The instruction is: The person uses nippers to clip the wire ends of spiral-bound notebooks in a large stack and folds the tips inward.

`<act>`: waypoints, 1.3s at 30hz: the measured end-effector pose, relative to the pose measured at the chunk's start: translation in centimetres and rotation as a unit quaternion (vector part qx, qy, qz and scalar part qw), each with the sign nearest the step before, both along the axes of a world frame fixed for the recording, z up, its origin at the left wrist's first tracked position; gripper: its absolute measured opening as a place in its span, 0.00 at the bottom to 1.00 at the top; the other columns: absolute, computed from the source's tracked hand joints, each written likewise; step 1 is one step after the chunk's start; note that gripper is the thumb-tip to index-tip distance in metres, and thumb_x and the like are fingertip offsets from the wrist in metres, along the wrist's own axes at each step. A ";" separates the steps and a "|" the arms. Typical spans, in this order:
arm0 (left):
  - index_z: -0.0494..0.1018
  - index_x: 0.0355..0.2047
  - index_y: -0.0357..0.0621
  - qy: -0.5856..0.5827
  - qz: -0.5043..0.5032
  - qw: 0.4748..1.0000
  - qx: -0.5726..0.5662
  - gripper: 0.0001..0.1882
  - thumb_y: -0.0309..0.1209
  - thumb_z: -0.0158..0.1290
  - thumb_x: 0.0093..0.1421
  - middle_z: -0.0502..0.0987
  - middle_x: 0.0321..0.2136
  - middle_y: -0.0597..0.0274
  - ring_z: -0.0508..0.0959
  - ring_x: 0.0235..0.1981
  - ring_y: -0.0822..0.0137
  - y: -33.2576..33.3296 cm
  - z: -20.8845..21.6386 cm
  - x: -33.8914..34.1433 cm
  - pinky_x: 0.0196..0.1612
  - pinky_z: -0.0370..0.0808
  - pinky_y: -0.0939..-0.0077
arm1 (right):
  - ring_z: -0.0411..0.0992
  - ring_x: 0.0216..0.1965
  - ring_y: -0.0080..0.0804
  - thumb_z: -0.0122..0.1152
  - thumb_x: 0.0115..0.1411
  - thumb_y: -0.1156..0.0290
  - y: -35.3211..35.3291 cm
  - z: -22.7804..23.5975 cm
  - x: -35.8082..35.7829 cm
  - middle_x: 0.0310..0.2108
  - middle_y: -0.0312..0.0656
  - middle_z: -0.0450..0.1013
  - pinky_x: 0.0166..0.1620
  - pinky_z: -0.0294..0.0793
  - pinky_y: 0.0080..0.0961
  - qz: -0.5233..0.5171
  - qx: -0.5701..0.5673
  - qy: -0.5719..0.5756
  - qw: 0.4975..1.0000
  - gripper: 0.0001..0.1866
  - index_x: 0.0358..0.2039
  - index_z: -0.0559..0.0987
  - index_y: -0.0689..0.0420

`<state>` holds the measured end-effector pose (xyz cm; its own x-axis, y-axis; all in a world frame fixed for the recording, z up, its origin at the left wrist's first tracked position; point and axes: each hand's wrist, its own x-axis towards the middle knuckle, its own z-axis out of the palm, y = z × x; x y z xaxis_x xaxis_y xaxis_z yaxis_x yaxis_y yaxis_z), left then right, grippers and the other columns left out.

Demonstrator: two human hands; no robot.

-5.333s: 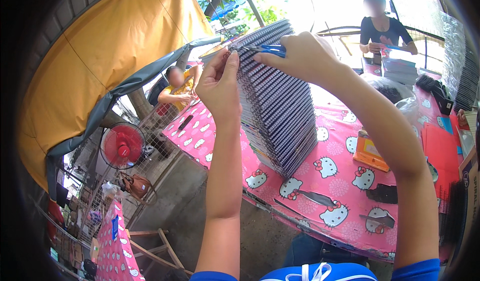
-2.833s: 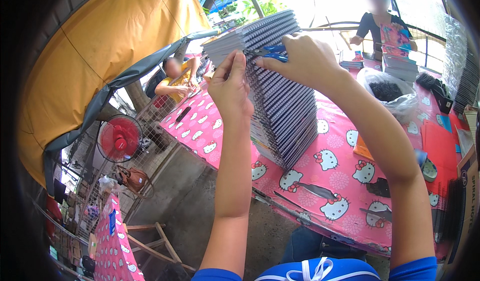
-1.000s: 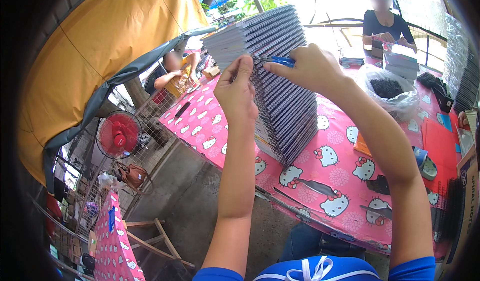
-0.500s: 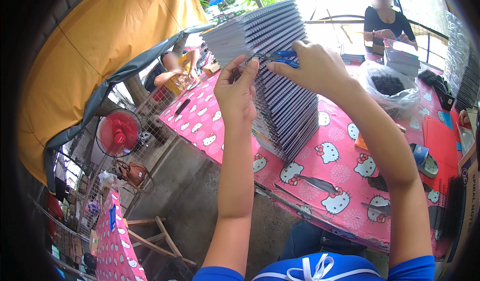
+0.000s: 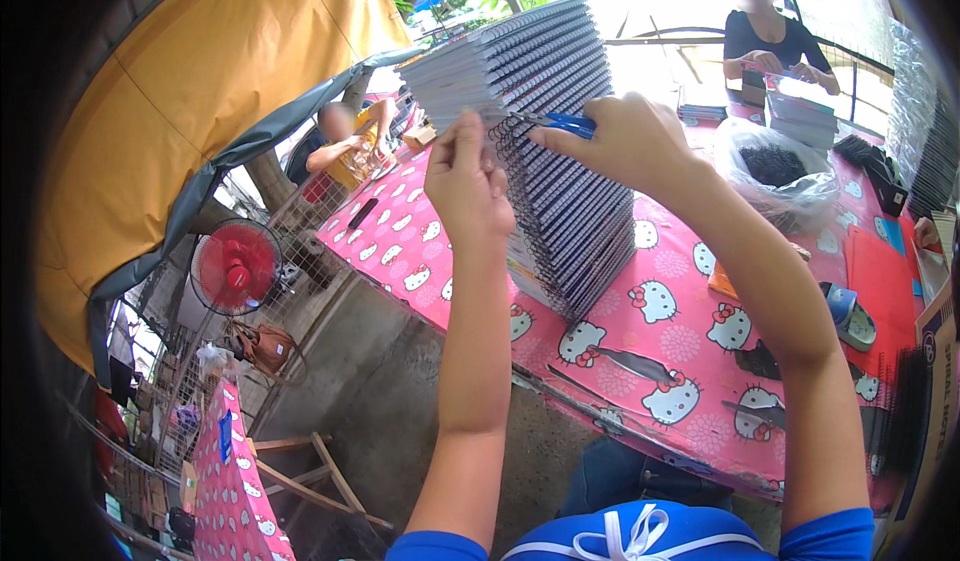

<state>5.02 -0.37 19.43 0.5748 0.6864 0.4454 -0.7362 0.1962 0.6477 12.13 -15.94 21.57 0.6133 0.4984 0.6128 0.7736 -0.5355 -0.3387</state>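
Note:
A tall stack of spiral notebooks [image 5: 570,161] stands on the table in front of me, black wire coils facing right and toward me. My right hand [image 5: 635,146] is closed round the blue handles of a pair of pliers [image 5: 572,122]. The metal jaws point left and reach the coil ends at the near corner of the stack. Just left of them, my left hand [image 5: 466,176] is closed, thumb and fingertips pressed together beside the page edges. Anything in that pinch is hidden or too small to make out.
The pink patterned table [image 5: 680,341] has torn patches. To the right are a clear bag of black coils [image 5: 775,166], a slipper [image 5: 850,316] and red sheets [image 5: 880,281]. Two people sit at the far side. A red fan [image 5: 237,266] stands left.
My left hand has drawn its fingers into a tighter pinch and turned slightly. The pliers have shifted slightly left and their handles look closer together. The stack stays in place.

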 end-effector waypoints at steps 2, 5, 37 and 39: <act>0.73 0.35 0.41 -0.010 -0.043 0.997 -0.066 0.11 0.30 0.62 0.54 0.74 0.28 0.66 0.65 0.17 0.81 0.5 0.1 -0.2 0.12 0.55 0.90 | 0.75 0.25 0.50 0.53 0.49 0.30 -0.2 -0.3 -0.2 0.18 0.52 0.74 0.31 0.73 0.40 -0.001 0.000 0.000 1.000 0.39 0.23 0.78 0.62; 0.72 0.35 0.42 0.019 -0.066 0.994 -0.081 0.12 0.29 0.62 0.54 0.74 0.28 0.66 0.66 0.17 0.81 1.0 -0.3 -0.1 0.12 0.56 0.90 | 0.76 0.25 0.50 0.53 0.49 0.30 0.0 -1.4 0.4 0.20 0.52 0.74 0.31 0.73 0.41 -0.014 0.019 -0.047 0.999 0.39 0.26 0.77 0.63; 0.73 0.36 0.37 0.109 0.034 0.983 0.142 0.13 0.29 0.62 0.54 0.74 0.28 0.66 0.68 0.21 0.81 0.1 -1.4 -0.5 0.13 0.56 0.90 | 0.77 0.26 0.46 0.54 0.49 0.31 0.3 -1.2 -0.4 0.20 0.52 0.75 0.32 0.76 0.38 -0.018 -0.029 0.033 0.999 0.39 0.22 0.80 0.64; 0.73 0.37 0.38 0.058 -0.003 0.997 0.058 0.12 0.29 0.61 0.55 0.74 0.28 0.65 0.67 0.19 0.81 0.8 -1.6 -0.5 0.13 0.57 0.90 | 0.76 0.25 0.47 0.54 0.48 0.30 0.0 -1.4 -1.0 0.20 0.52 0.74 0.32 0.74 0.39 -0.007 -0.034 0.049 0.998 0.40 0.24 0.78 0.64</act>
<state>4.55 0.44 17.82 0.6317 0.6298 0.4520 -0.6534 0.1189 0.7476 11.16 -15.93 20.19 0.6757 0.5277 0.5147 0.7309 -0.5708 -0.3743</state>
